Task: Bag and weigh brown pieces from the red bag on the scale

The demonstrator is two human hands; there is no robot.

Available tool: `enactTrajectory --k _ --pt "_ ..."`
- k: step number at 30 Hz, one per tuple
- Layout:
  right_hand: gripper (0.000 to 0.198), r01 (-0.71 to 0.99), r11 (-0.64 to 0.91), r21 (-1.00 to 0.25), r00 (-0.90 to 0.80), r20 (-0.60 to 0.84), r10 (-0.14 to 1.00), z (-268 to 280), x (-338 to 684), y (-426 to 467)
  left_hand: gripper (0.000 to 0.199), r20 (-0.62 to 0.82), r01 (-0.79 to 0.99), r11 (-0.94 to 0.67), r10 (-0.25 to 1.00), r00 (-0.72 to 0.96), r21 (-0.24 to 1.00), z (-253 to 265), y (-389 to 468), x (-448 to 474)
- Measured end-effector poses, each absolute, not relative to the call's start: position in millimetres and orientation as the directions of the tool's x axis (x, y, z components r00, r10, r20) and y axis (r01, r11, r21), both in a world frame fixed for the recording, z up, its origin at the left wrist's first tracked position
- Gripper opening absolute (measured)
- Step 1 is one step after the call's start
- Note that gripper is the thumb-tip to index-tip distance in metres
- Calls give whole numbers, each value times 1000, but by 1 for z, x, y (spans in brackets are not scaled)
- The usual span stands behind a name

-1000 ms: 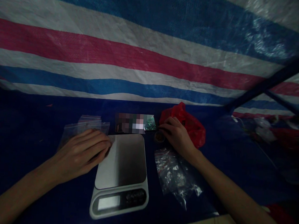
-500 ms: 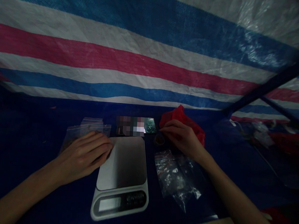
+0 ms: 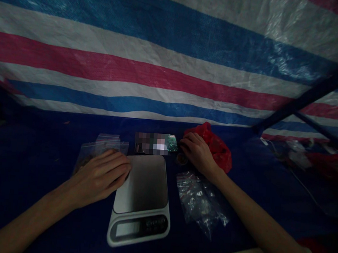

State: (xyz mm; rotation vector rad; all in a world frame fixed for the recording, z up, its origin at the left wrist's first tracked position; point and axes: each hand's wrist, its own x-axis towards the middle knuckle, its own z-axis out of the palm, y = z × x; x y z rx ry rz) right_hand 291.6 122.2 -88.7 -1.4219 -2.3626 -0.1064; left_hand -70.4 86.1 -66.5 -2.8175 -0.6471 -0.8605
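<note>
A curled left hand (image 3: pixel 104 176) lies at the edge of a digital scale (image 3: pixel 143 195), a bent right hand (image 3: pixel 198 153) by a red bag (image 3: pixel 219 150), clear bags (image 3: pixel 200 201) on its near side; whether either grasps anything cannot be told. A light touch likely suits the scale best. A blue table (image 3: pixel 47 145) spreads beneath, striped sheeting (image 3: pixel 132 69) beyond both hands.

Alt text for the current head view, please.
A person's left hand is at the far left corner of a digital scale, the right hand by a red plastic bag. Clear plastic bags lie either side of the scale on a blue surface; a lit, part-pixelated screen and striped sheeting are beyond.
</note>
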Motion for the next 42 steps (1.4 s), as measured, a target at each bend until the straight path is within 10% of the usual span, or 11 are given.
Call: enactTrajectory --k 8,15,23,29,36,42 --pt "9 654 548 -522 -343 441 829 -57 302 100 16 542 450 -889 419 728 84 -69 88 -71" --pt "15 610 638 -470 -465 440 768 -54 299 88 13 523 439 -887 445 727 143 -67 92 -70" --pt "5 592 443 -673 -160 441 883 -49 314 98 15 542 433 -894 422 727 115 -72 91 -72" --pt "20 142 228 -963 6 231 973 -56 322 109 15 594 437 -898 379 710 52 -75 92 -76" --pt "34 -219 73 -973 -82 93 992 -67 319 114 17 612 434 -901 351 709 14 -66 94 -73" --pt "41 -183 69 -981 -104 89 991 -58 317 112 16 649 423 -906 342 680 35 -69 98 -77"
